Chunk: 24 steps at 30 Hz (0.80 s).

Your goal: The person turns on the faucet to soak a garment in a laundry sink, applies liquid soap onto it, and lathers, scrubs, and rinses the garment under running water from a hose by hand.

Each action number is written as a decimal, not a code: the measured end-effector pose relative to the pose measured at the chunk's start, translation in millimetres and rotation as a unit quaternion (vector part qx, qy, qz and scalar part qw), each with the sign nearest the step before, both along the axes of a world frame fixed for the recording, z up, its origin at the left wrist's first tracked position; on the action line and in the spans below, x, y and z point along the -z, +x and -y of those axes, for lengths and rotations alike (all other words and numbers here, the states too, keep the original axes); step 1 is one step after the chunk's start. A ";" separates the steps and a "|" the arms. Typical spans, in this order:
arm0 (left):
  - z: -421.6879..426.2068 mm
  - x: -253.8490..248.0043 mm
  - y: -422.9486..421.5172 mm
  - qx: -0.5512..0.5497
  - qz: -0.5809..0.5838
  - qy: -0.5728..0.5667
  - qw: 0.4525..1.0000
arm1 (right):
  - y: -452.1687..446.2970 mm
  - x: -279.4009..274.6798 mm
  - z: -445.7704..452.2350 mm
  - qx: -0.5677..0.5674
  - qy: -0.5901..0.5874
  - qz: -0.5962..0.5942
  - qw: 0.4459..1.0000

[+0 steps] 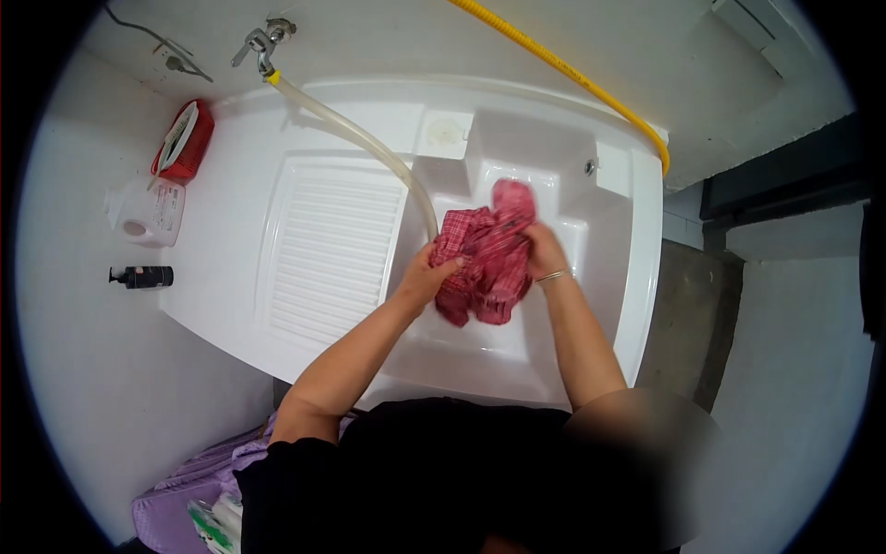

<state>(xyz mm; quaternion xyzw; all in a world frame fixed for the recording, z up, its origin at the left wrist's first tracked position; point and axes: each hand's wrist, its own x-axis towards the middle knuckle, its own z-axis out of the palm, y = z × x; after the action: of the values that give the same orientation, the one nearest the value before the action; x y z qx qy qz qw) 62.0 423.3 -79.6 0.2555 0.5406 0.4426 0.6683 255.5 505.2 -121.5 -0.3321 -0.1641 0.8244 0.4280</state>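
Clasps a crumpled red checked cloth garment [484,254] between the left hand [426,277] and the right hand [546,251], over the glossy white sink [602,251]. Has a translucent flexible hose [369,143] near the left hand, with a ribbed white washboard [332,245] farther left.

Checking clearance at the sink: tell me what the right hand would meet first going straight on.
The right hand would first meet the red checked cloth at its fingers; beyond, probably the sink's far wall, though depth is unclear.
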 end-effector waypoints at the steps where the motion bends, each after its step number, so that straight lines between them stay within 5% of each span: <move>1: 2.5 -8.2 -4.5 0.004 -0.001 -0.001 1.000 | 13.6 -6.7 -8.5 0.026 0.018 -0.025 0.999; 4: 23.6 -23.8 -11.9 0.098 -0.118 0.008 0.988 | 60.6 1.4 -28.1 0.070 0.133 0.111 0.982; 5: 33.3 -21.6 -14.6 0.098 -0.117 0.009 0.988 | 72.6 -3.5 -29.8 0.018 0.204 0.434 0.877; 6: 42.2 -16.8 -19.2 0.281 -0.252 0.048 0.925 | 78.2 -6.1 -30.1 -0.036 0.250 0.704 0.664; 7: 46.6 -11.8 -21.4 0.447 -0.374 0.085 0.808 | 79.1 0.9 -28.4 -0.035 0.250 0.705 0.663; 8: 48.3 -7.3 -19.6 0.447 -0.373 0.086 0.809 | 79.8 14.2 -23.3 0.032 0.329 0.716 0.615; 10: 49.3 1.4 -10.8 0.574 -0.417 0.056 0.702 | 73.9 21.6 -11.1 0.087 0.394 0.726 0.557; 11: 40.6 3.8 -5.9 0.573 -0.418 0.056 0.703 | 65.0 24.4 -6.3 0.087 0.395 0.725 0.557; 13: 18.8 8.4 7.7 0.470 -0.351 0.007 0.810 | 44.2 39.6 7.3 -0.050 0.277 0.581 0.764; 14: 18.4 27.4 15.1 0.470 -0.352 0.008 0.810 | 31.5 55.2 25.5 -0.104 0.304 0.681 0.658; 15: 18.6 60.6 22.8 0.342 -0.354 0.052 0.869 | 22.0 68.7 38.7 -0.154 0.324 0.765 0.535; 16: 17.8 86.8 31.4 0.206 -0.348 0.095 0.909 | 18.5 73.3 36.7 -0.151 0.325 0.766 0.533; 18: 18.8 111.8 50.9 0.169 -0.348 0.032 0.922 | 11.7 73.8 34.3 -0.204 0.165 0.640 0.723; 19: 22.3 120.7 54.6 0.133 -0.344 -0.038 0.929 | 9.9 70.3 32.7 -0.204 0.163 0.639 0.723; 20: 21.8 117.1 53.3 0.132 -0.343 -0.038 0.929 | 7.5 51.0 24.8 -0.161 0.130 0.462 0.862; 21: 19.1 106.1 49.7 0.120 -0.221 -0.023 0.968 | 5.4 28.6 17.2 -0.111 0.090 0.260 0.955; 24: 6.6 38.5 29.6 0.136 -0.005 -0.038 0.990 | 12.2 -45.5 10.2 -0.114 0.131 0.153 0.973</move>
<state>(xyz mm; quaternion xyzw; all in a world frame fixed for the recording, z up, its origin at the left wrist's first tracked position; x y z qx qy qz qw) 91.6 416.7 -118.1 0.3029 0.5203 0.3250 0.7293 267.8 495.0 -76.0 -0.3738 -0.3712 0.7787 0.3407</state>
